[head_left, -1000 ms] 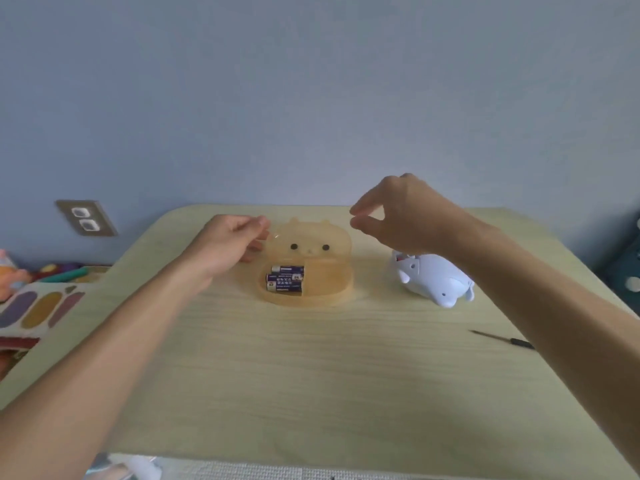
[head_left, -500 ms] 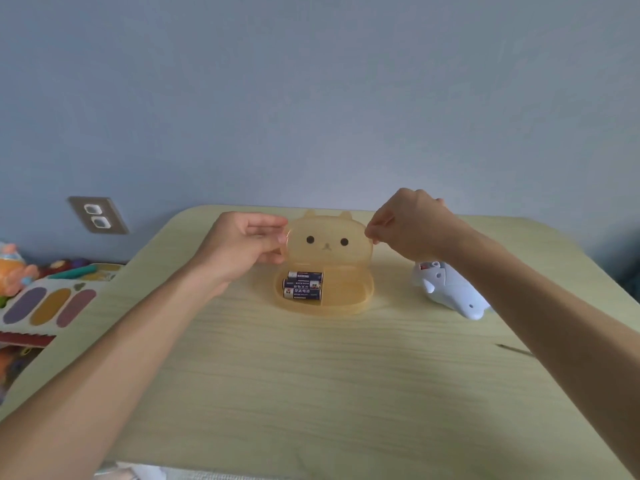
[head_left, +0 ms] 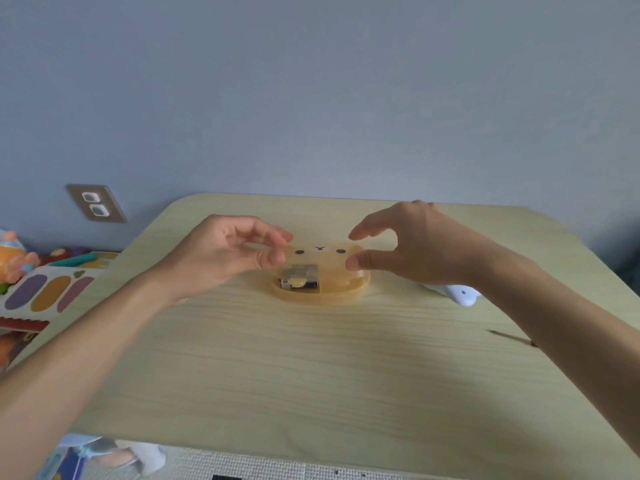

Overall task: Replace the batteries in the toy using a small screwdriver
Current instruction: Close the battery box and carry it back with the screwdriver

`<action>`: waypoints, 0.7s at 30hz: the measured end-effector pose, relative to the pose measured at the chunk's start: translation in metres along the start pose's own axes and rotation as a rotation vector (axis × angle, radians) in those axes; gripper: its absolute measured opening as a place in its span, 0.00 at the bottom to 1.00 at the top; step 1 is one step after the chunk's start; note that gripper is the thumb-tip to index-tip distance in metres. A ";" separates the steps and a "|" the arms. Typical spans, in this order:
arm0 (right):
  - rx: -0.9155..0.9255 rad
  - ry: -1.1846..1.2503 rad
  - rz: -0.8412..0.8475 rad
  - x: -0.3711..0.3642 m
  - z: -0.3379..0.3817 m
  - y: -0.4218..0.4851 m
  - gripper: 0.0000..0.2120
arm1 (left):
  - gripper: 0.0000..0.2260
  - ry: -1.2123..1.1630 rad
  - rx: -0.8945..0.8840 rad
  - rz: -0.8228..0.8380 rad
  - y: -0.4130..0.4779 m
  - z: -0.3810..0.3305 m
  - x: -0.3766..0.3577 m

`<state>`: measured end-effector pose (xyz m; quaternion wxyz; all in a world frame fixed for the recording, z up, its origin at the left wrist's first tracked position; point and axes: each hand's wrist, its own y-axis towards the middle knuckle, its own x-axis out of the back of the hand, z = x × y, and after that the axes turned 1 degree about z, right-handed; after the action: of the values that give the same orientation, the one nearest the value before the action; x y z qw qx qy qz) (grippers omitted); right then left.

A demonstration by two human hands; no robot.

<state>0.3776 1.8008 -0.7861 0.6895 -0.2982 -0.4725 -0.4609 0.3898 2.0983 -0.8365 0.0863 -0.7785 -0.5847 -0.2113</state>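
Translucent amber, the bear-faced case [head_left: 322, 275] is flanked by the left hand [head_left: 221, 258] and right hand [head_left: 412, 251], both spread wide, fingers loose, nothing gripped. Batteries [head_left: 299, 280] are seen between the hands, inside the case; the white toy [head_left: 457, 293] is partly hidden behind the right wrist.

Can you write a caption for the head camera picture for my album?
Two hands lower the bear-faced lid over the batteries.

**Lighting and Image Quality: Soft, Even, Slightly Blurred**

Illumination was diffuse and moderate, with no glare. Faint, soft-edged shadows lay on the table [head_left: 311, 375] beneath both forearms. The left hand [head_left: 221, 258] and right hand [head_left: 415, 251] showed slight motion blur. Wide-angle distortion bowed the frame edges; overall sharpness was modest.
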 end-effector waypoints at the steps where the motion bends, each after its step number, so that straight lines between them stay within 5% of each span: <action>1: -0.006 -0.026 0.033 -0.001 0.000 0.000 0.26 | 0.25 0.016 0.013 0.017 0.001 0.000 -0.002; 5: -0.054 -0.061 0.141 -0.007 -0.001 0.003 0.32 | 0.34 0.092 0.074 0.107 0.003 0.001 -0.016; 21: -0.024 -0.111 0.081 -0.011 -0.002 0.004 0.36 | 0.31 0.278 0.043 0.081 -0.002 -0.008 -0.034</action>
<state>0.3804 1.8047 -0.7973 0.6769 -0.3504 -0.4919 -0.4208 0.3787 2.0658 -0.8446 0.1917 -0.7627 -0.5395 -0.3008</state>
